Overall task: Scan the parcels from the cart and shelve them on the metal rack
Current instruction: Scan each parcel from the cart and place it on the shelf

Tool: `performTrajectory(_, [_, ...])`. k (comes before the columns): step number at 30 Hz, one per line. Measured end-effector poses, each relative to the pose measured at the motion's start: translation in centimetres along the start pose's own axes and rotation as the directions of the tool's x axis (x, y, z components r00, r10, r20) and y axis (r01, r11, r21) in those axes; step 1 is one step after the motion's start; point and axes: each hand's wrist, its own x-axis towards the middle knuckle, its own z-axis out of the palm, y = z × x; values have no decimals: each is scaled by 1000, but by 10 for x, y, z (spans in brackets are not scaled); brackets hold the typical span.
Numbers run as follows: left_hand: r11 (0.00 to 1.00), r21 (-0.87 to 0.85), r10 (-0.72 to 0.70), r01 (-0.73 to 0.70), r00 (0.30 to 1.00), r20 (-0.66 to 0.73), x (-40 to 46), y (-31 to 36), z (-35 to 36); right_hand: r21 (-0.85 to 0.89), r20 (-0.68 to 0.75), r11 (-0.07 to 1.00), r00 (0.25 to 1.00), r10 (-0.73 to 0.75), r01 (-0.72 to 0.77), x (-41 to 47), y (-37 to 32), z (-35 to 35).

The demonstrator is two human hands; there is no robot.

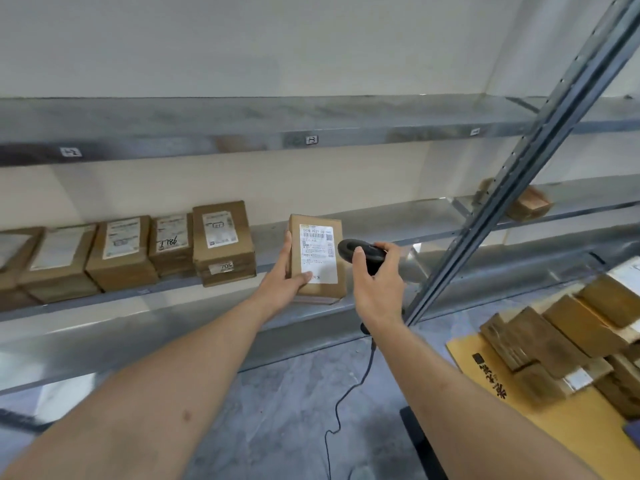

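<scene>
A small brown cardboard parcel [318,258] with a white shipping label stands upright at the front edge of the middle shelf of the metal rack [374,223]. My left hand [285,275] grips its left side and lower edge. My right hand [379,275] holds a black corded barcode scanner [360,252] just right of the parcel, its head turned toward the label. Several labelled parcels [223,242] stand in a row on the same shelf to the left. The cart [554,403] at the lower right carries a pile of brown parcels [568,334].
A slanted metal upright [519,188] of the rack crosses the right side. One more parcel [528,202] lies on the shelf beyond it. The upper shelf [311,123] carries small tags. The scanner cable [346,403] hangs to the grey floor.
</scene>
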Motion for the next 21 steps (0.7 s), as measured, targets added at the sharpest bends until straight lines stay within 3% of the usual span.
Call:
performTrajectory(12, [981, -60, -191, 182, 949, -250, 109, -5, 2, -11, 285, 1000, 958, -21, 25, 149, 27, 74])
performTrajectory(21, [942, -50, -326, 331, 875, -358, 163, -19, -9, -69, 367, 997, 930, -4, 32, 216, 38, 107])
